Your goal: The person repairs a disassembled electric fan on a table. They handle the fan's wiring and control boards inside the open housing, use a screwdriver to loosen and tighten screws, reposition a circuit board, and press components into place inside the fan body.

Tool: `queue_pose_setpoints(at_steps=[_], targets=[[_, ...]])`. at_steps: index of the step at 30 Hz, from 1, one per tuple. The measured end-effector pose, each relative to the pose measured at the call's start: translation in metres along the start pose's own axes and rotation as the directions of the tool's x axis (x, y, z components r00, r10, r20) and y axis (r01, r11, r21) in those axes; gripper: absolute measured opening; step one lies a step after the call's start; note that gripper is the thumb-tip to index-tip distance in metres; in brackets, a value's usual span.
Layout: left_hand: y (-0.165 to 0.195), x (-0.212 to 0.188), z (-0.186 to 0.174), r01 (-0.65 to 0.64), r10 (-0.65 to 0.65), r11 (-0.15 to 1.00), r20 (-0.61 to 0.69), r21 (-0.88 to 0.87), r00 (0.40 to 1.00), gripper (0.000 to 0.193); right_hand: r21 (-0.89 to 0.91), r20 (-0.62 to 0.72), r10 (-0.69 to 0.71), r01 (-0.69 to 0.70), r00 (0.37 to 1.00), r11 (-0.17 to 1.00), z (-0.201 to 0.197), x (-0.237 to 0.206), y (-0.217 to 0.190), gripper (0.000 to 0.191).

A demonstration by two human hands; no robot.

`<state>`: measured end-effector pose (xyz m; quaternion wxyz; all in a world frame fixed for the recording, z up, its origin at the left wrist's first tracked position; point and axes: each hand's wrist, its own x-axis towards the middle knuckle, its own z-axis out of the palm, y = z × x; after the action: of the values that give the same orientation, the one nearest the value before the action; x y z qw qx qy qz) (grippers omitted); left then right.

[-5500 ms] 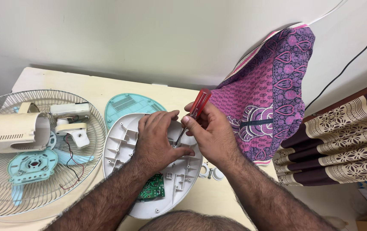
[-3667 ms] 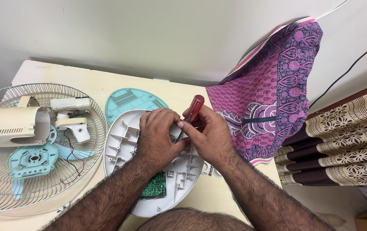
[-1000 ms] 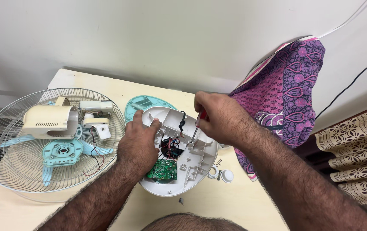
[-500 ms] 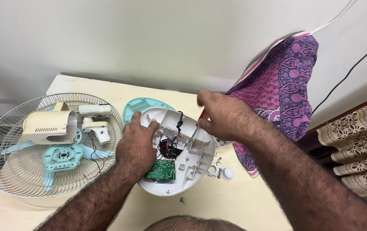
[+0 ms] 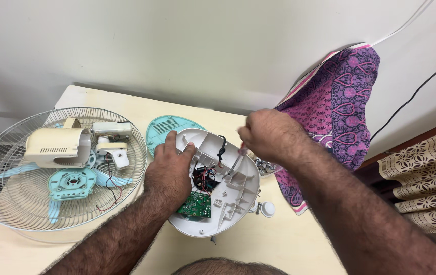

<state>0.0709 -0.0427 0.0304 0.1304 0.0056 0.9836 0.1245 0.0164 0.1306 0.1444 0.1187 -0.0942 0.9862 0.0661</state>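
We are looking from the left side, where a round white wire fan cage is lying on the pale yellow table, with a cream plastic motor case and pale blue fan blades sitting inside it. Next to the cage, a small teal oval cover is lying flat. Our left hand is pressing down on the white oval plastic fan base, fingers spread wide over its left rim, and it is holding the base in the same place as a moment ago. The base is lying open in the middle of the table, showing a little green circuit board and red and black wires. Our right hand is lifting up and away now; a second ago it was sitting lower over the base. So the poking at that spot is stopping for now. The right fingers are curled tight, and only a tiny bit of red is peeking out under them, so we cannot tell for sure what they are holding. Right beside the base, a small white knob is lying near some little shiny metal bits, too small to make out. A purple patterned cloth is hanging on the right, and it is hiding the table edge there.
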Motion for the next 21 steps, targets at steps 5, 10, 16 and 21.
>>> queue_pose_setpoints(at_steps=[5, 10, 16, 21], targets=[[-0.001, 0.000, 0.002, -0.027, 0.027, 1.000, -0.021, 0.016, 0.999, 0.075, 0.013, 0.034, -0.002, 0.002, 0.999, 1.000, 0.017, 0.002, 0.013, 0.028], [-0.001, 0.000, 0.002, -0.022, 0.022, 1.000, 0.012, 0.017, 1.000, 0.073, 0.090, -0.033, -0.205, 0.207, 0.978, 0.974, 0.025, 0.002, 0.026, 0.036], [-0.001, -0.003, 0.002, -0.072, 0.071, 0.997, -0.024, -0.012, 0.997, 0.073, -0.005, 0.058, -0.083, 0.084, 0.995, 0.996, 0.023, 0.000, 0.022, 0.019], [0.005, -0.007, 0.004, -0.145, 0.146, 0.989, -0.071, 0.023, 0.987, 0.073, -0.077, 0.145, 0.028, -0.017, 0.989, 0.997, 0.024, 0.002, 0.018, 0.030]])
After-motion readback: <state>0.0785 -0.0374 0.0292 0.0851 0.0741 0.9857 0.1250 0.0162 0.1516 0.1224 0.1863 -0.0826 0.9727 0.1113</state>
